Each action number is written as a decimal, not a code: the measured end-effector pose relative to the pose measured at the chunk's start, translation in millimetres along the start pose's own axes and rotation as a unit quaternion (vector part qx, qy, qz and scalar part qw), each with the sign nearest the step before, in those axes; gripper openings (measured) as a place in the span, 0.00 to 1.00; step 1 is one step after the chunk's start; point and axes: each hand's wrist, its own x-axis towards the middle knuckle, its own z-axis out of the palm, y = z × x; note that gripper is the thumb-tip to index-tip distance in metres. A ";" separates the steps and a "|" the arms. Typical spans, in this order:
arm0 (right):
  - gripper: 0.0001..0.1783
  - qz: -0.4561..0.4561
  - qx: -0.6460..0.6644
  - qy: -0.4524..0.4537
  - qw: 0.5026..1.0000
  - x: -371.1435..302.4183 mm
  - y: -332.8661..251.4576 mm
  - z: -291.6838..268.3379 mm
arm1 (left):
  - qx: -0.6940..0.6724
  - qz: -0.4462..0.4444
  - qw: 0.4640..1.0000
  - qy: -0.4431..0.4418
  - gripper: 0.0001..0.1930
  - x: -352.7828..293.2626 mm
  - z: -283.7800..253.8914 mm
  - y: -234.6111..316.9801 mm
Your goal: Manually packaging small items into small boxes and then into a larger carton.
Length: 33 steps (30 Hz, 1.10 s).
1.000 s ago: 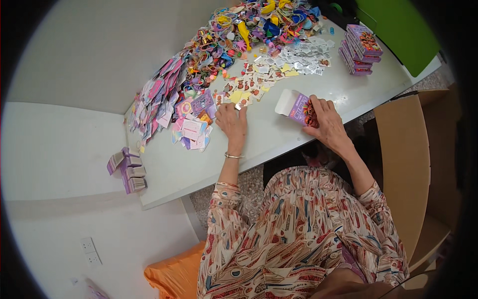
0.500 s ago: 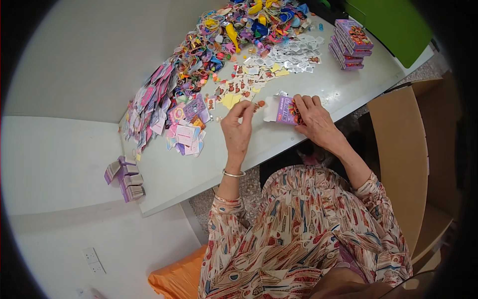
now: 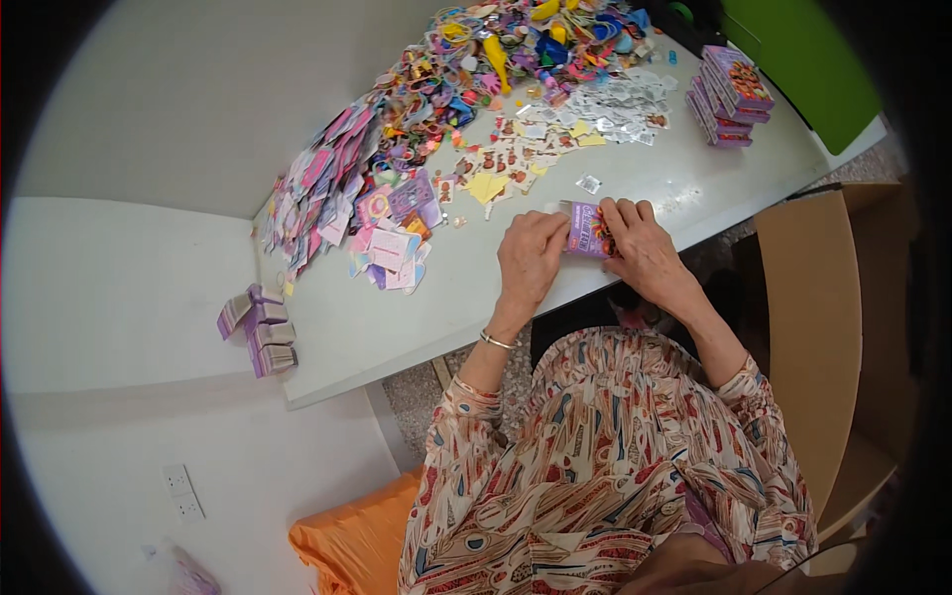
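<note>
My right hand [image 3: 643, 248] grips a small purple printed cardboard box [image 3: 585, 230] from its right side, near the front edge of the table. At the box's left end, where a white flap shows, my left hand [image 3: 531, 256] has its fingers closed and pressed to the opening. Whatever those fingers pinch is hidden. Just beyond the box lies a small silvery packet [image 3: 589, 183]. Farther off are brown-printed sticker pieces [image 3: 506, 159] with yellow slips [image 3: 486, 187], and a spread of small clear-silver packets [image 3: 630, 107].
A heap of colourful small toys [image 3: 426, 94] covers the table's back left, beside pink printed cards [image 3: 317, 188]. Several purple boxes [image 3: 729, 94] are stacked at the far right. Flattened purple boxes [image 3: 260, 329] lie at the left edge. A large open carton [image 3: 808, 327] stands at right.
My left hand has moved right to the box's open end; the small brown item it pinched no longer shows. The whole view has shifted slightly.
</note>
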 end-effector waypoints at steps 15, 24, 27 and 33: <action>0.41 0.138 -0.123 0.039 0.982 -28.5 53.7 -29.9 | 0.082 -0.023 0.995 0.052 0.07 48.2 83.2 -28.7; 0.40 0.114 -0.098 0.034 0.988 -18.3 45.1 -22.7 | -0.047 0.023 0.998 0.026 0.03 42.2 73.5 12.2; 0.41 0.099 -0.091 0.005 0.991 -19.0 42.7 -23.4 | -0.024 0.032 0.999 -0.035 0.08 28.8 81.8 5.4; 0.43 0.118 -0.016 0.011 0.993 -25.5 53.3 -27.7 | -0.289 -0.070 0.948 -0.117 0.08 52.2 63.1 -7.2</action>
